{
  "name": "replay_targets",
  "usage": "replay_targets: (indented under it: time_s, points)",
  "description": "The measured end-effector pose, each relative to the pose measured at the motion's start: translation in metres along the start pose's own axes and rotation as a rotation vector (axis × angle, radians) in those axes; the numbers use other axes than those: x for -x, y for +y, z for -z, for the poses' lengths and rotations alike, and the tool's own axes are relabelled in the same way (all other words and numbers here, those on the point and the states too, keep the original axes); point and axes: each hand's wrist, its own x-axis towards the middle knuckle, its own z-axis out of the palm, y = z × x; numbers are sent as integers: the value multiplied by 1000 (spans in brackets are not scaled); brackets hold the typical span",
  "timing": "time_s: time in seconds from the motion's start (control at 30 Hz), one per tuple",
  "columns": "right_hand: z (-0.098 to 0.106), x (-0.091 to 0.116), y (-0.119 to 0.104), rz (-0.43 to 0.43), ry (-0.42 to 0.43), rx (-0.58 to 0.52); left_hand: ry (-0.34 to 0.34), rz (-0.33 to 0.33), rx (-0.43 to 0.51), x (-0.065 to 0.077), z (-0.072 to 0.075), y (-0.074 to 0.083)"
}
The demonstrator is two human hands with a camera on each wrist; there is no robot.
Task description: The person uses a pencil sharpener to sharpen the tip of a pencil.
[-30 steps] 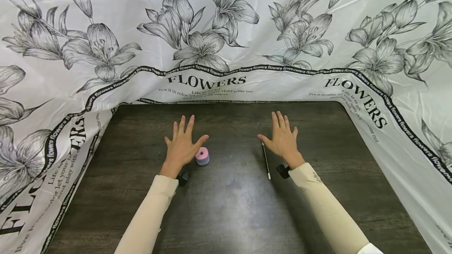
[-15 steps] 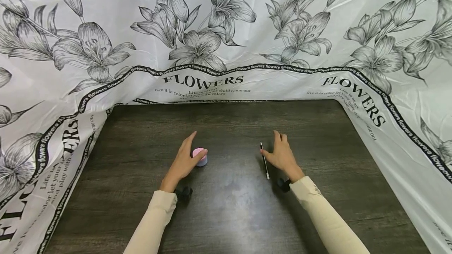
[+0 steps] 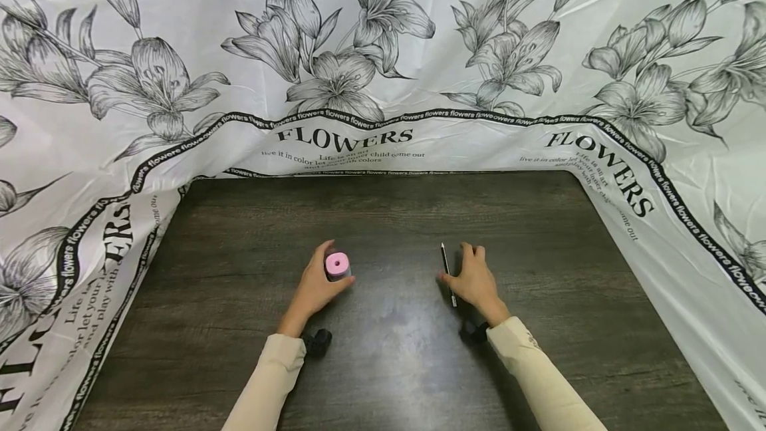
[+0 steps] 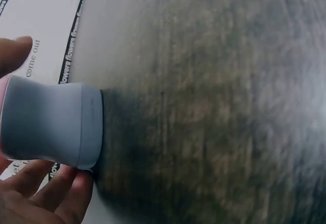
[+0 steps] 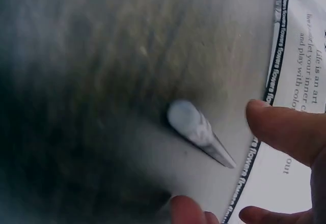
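In the head view, a small pencil sharpener with a pink holed top stands on the dark table. Its smooth pale-blue body and flared base show in the left wrist view. My left hand is spread around it, fingers against one side and thumb at the other, a slight gap showing by the thumb. A thin dark pencil with a white end lies right of centre. Over its lower half hovers my right hand, fingers bent and apart. In the right wrist view the pencil's white end points toward the camera, between thumb and fingers.
The dark wood-grain table is bordered at the back and sides by a white flower-printed cloth. Small black cameras sit at both wrists. The hands stand well apart.
Both hands have come down and nearer to me from a flat, spread pose. The left hand has bent around the sharpener; the right fingers have curled over the pencil.
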Motion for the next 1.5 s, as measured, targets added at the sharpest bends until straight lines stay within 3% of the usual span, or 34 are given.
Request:
replay_targets:
  time_s: [0.23,0.67,0.93,1.13,1.5]
  points:
    - [-11,6,0,-27,18,-29,50,2,-42,1,-6,-8]
    - [-18,16,-9,51,34,-54,107,48,-37,2,-11,-10]
    - [-20,16,-10,13,58,-2,133,59,-28,3,-11,-8]
    - [-21,15,-4,-21,79,-28,173,52,-29,3,-13,-10]
    - [-14,14,0,67,176,-76,238,9,-88,3,-11,-5]
